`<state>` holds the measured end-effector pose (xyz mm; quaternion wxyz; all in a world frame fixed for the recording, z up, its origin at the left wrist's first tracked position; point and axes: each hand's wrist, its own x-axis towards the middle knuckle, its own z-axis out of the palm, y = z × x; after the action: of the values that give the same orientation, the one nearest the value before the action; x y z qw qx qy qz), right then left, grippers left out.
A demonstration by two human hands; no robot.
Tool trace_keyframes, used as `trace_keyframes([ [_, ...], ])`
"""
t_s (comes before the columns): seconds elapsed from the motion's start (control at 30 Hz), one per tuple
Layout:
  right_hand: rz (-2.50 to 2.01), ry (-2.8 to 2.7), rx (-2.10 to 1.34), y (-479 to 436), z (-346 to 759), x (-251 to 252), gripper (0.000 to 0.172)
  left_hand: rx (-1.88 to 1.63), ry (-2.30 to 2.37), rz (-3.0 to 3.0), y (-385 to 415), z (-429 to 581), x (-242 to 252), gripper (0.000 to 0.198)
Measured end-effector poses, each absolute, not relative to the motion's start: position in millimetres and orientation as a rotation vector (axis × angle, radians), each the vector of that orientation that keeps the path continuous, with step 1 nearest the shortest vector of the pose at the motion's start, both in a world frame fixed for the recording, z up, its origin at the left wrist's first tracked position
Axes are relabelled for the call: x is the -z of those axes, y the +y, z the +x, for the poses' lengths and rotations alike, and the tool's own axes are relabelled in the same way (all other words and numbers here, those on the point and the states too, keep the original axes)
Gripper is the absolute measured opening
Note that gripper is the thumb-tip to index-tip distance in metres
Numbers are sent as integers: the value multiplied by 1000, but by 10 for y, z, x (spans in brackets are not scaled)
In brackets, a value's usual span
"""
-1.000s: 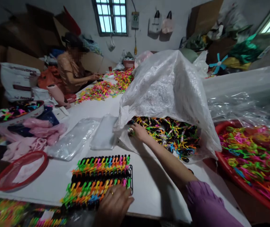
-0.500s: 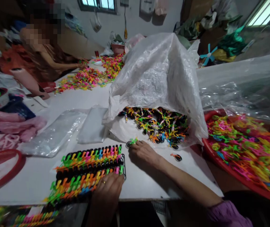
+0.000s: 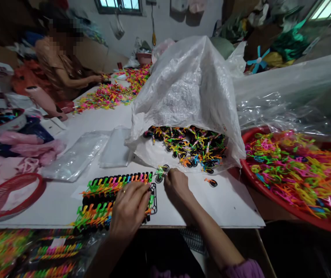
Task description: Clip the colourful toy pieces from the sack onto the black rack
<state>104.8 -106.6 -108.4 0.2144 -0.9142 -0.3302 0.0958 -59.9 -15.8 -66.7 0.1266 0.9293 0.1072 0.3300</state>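
Small plastic toy bicycles with black wheels stand in colourful rows in a black rack (image 3: 154, 199) near the table's front edge. My left hand (image 3: 130, 210) lies over the right end of these rows, fingers curled down onto them; its fingertips are partly hidden. Just right of the rack, my right hand (image 3: 177, 184) is closed, its fingertips at a green toy bicycle (image 3: 161, 173) whose two wheels show. Behind it, a white woven sack (image 3: 182, 88) opens toward me with a heap of toy bicycles (image 3: 191, 148) in its mouth. One orange toy bicycle (image 3: 211, 182) lies alone to the right.
A red tub (image 3: 250, 170) of bright plastic parts stands at the right. Clear plastic bags (image 3: 77, 154) and a red basket (image 3: 39, 191) are at the left. Across the table a person (image 3: 63, 71) handles pieces beside a colourful pile (image 3: 104, 96). Packed rows (image 3: 58, 253) lie below the table edge.
The view has shifted slightly. My left hand has moved up over the rack's rows. The green toy bicycle has turned, with both wheels now showing beside my right fingertips.
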Motion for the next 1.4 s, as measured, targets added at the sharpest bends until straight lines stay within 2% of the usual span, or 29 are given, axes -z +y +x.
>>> trace_keyframes([
  [0.13, -2016, -665, -417, -1177, 1089, 1058, 20, -545, 249, 2741, 63, -319, 655, 14],
  [0.27, -1726, -614, -530, -1235, 844, 1217, 23, -417, 207, 2730, 81, -252, 768, 17],
  [0.37, -1679, -599, -605, -1155, 683, 1390, 20, -412, 188, 2705, 66, -273, 764, 17],
  [0.47, -1698, -717, -499, -1061, 645, 1485, 18, -399, 187, 2676, 65, -282, 716, 13],
  [0.57, -1782, -1000, -341, -1036, 661, 1503, 13, -428, 229, 2645, 60, -283, 692, 23],
  [0.63, -1836, -1123, -301, -1036, 664, 1490, 15, -445, 227, 2644, 58, -279, 707, 29],
  [0.8, -2032, -1299, -275, -924, 657, 1438, 19, -504, 242, 2693, 105, -232, 810, 18],
  [1.03, -1965, -1461, -561, -969, 1253, 1236, 14, -572, 274, 2656, 162, -218, 868, 18],
  [1.1, -2156, -1362, -416, -939, 1639, 1058, 21, -597, 249, 2654, 167, -221, 883, 19],
  [1.23, -2566, -1290, 119, -641, 2268, 695, 26, -650, 214, 2672, 178, -210, 890, 19],
  [1.4, -2577, -1508, 269, -437, 2264, 576, 19, -652, 231, 2668, 170, -216, 837, 18],
])
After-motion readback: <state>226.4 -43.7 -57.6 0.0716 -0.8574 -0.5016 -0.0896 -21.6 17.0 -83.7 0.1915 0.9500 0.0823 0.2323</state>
